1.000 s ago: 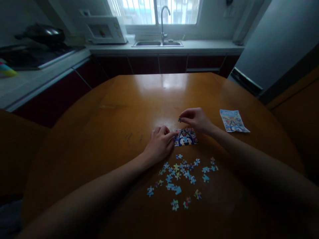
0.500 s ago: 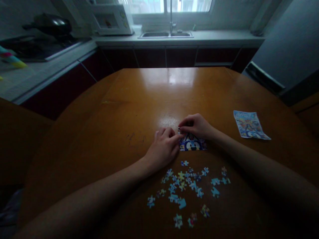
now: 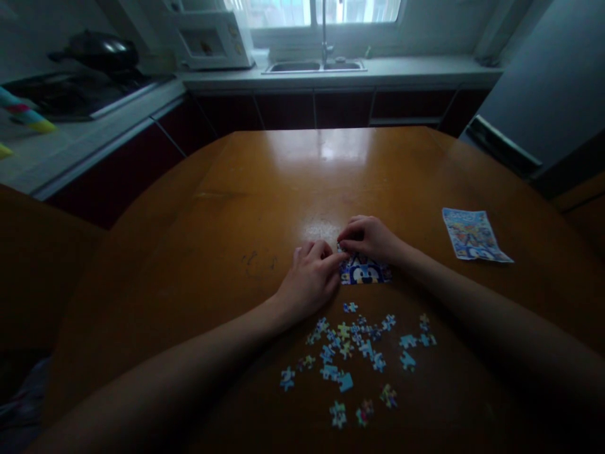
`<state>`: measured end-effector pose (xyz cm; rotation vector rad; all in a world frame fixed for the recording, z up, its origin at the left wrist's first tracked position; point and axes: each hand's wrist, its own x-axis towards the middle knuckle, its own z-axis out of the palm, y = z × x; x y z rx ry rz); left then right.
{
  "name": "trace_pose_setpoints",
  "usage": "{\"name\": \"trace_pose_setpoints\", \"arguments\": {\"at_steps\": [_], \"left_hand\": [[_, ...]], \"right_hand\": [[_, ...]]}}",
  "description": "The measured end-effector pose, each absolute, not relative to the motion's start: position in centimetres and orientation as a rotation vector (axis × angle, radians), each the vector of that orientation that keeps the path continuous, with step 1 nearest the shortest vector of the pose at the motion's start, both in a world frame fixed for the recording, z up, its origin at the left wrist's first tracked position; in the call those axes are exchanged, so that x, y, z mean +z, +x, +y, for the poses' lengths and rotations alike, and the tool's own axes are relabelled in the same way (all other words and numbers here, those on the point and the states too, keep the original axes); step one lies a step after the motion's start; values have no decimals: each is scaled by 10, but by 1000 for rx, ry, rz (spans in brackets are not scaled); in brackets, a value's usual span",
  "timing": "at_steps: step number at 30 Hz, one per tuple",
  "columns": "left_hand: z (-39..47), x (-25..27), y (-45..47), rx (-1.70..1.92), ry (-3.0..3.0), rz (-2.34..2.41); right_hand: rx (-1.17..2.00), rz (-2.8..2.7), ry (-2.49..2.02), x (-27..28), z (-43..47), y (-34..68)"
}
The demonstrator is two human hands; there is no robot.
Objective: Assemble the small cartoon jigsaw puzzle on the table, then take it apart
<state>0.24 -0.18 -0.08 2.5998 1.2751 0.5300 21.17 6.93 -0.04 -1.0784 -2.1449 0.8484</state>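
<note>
A partly joined jigsaw puzzle (image 3: 365,273) with a blue cartoon dog's face lies on the wooden table. My left hand (image 3: 312,274) rests at its left edge, fingers curled, thumb pressed on the joined pieces to hold them. Over the puzzle's upper left corner, my right hand (image 3: 371,238) is closed in a pinch on a small puzzle piece (image 3: 339,244), mostly covered by the fingertips. Both hands nearly touch, and they hide part of the puzzle's upper half. Several loose puzzle pieces (image 3: 346,349) are scattered between my forearms, the nearest a small joined pair (image 3: 350,308).
On the right of the wooden table (image 3: 227,208) lies a creased picture sheet (image 3: 474,235) showing the same dog. Beyond the table are a counter with a sink (image 3: 316,66), a microwave (image 3: 212,39) and a stove with a black pan (image 3: 97,52).
Both hands stay at the puzzle almost unmoved; the right hand's fingers have shifted very slightly to the left. The camera view has tilted a little. The loose pieces lie as before.
</note>
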Motion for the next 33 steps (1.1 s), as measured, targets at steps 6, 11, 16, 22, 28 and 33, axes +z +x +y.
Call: {"name": "trace_pose_setpoints", "arguments": {"at_steps": [6, 11, 16, 22, 28, 33], "left_hand": [[-2, -2, 2, 535, 2593, 1279], [-2, -1, 2, 528, 2587, 1280], [1, -2, 3, 663, 2425, 1314], [2, -3, 4, 745, 2333, 1425], [1, -1, 4, 643, 2393, 1421], [2, 0, 3, 608, 2433, 1408]], "right_hand": [[828, -2140, -1125, -6, 72, 211], [916, -2063, -1112, -10, 74, 212], [950, -1933, -1122, -9, 77, 218], [723, -1895, -1050, -16, 76, 226], [685, -1990, -938, -19, 72, 225], [670, -2067, -870, -20, 70, 224]]}}
